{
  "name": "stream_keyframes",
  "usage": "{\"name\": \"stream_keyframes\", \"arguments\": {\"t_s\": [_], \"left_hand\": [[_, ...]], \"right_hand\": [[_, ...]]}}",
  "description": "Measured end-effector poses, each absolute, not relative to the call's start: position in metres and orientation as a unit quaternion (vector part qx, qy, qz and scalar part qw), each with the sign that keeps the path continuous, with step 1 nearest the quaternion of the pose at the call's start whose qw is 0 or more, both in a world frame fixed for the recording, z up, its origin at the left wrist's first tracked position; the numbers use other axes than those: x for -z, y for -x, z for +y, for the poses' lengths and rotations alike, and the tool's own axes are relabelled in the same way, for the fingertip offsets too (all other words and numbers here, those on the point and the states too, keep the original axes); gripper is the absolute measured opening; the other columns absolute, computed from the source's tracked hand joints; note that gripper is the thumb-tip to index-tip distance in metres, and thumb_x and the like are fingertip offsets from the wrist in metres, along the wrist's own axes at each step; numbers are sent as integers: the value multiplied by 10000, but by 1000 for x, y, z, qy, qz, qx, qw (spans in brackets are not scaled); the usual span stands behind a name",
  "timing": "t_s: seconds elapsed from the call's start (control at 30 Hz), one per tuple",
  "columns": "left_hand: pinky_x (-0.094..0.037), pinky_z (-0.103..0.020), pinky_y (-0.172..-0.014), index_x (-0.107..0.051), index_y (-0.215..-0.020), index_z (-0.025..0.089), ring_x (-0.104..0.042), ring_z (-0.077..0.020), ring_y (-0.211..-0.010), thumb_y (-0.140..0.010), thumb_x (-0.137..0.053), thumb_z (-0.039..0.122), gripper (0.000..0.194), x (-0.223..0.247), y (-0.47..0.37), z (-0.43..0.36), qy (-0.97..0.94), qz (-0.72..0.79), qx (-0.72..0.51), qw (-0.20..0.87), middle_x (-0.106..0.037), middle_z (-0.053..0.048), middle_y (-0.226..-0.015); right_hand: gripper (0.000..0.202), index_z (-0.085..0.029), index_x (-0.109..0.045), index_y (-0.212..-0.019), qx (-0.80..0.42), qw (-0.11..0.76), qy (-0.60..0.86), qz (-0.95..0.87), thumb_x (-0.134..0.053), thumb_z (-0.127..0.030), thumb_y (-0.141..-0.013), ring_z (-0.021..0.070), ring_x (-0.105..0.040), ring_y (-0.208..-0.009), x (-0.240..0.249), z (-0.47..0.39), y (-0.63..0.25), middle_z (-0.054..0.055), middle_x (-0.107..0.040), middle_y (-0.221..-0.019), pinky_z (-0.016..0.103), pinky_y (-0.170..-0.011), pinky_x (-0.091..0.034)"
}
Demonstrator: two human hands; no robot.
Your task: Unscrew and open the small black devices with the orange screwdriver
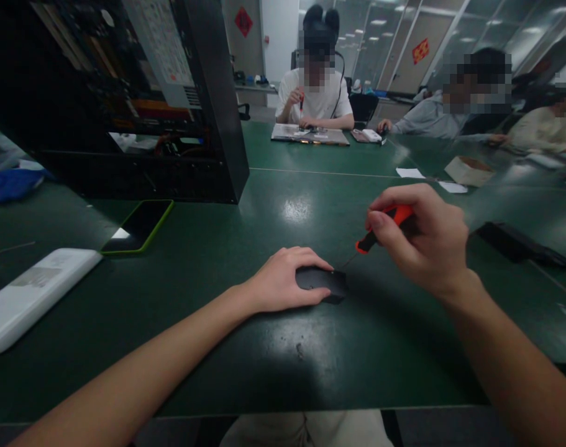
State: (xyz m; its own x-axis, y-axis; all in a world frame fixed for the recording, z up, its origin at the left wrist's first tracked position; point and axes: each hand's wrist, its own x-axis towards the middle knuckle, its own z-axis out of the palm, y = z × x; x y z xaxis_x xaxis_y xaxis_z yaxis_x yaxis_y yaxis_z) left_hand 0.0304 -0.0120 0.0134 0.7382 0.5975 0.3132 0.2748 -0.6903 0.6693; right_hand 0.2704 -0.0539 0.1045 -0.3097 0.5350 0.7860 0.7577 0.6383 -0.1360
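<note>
My left hand (287,280) is wrapped round a small black plastic piece (320,280) that lies on the green tabletop (283,354). Thumb and fingers press on its two long sides, and its right end sticks out. In my right hand (425,239) is a red and black screwdriver (367,241), gripped by the handle and tilted down to the left. Its thin shaft points at the upper right edge of the black piece; whether the tip touches, I cannot tell.
A large black open-sided computer case (217,124) stands at the left. Near it lie a green-edged phone (140,226) and a white device (35,298). A black object (525,245) rests at the right. Across the table a person (317,96) works with a screwdriver; other people sit farther right.
</note>
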Motion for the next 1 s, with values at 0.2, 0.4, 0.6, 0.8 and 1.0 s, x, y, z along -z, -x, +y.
{"name": "stream_keyframes", "arguments": {"t_s": [0.2,0.4,0.6,0.8,1.0], "left_hand": [[-502,-416,-1012,-756,-1202,269,-700,-261,-1114,-860,-834,370,366,-11,-30,-12,-877,246,-264,316,-764,-34,-1189],[-488,-399,-1017,-747,-1223,267,-693,-245,-1122,-873,-817,350,367,-15,-30,-13,-878,251,-250,321,-752,-27,-1202],[-496,-397,-1009,-748,-1242,279,-692,-254,-1129,-881,-811,363,376,-15,-30,-12,-881,250,-248,317,-749,-34,-1214],[-502,-370,-1011,-741,-1264,245,-699,-231,-1113,-898,-803,358,388,-14,-30,-12,-882,230,-262,317,-742,-45,-1214],[-521,-381,-1008,-739,-1241,231,-705,-242,-1108,-907,-788,359,361,-11,-30,-11,-882,218,-275,314,-747,-60,-1194]], "right_hand": [[84,-265,-641,-1076,101,445,404,-793,-649,-319,-1012,149,-685,-682,-89,-49,-281,-3,-734,-865,286,-626,-530],[113,-270,-665,-1068,104,484,376,-783,-699,-313,-969,152,-688,-666,-83,-47,-285,-11,-740,-867,294,-603,-525],[84,-287,-662,-1051,111,483,391,-775,-683,-328,-981,159,-677,-656,-81,-48,-283,-9,-738,-864,299,-582,-514],[134,-278,-636,-1106,72,400,370,-835,-625,-241,-978,161,-683,-728,-106,-57,-272,-3,-743,-948,303,-657,-532],[165,-236,-700,-943,-12,245,406,-881,-575,-159,-868,200,-688,-756,-149,-65,-253,20,-748,-874,335,-687,-504]]}}
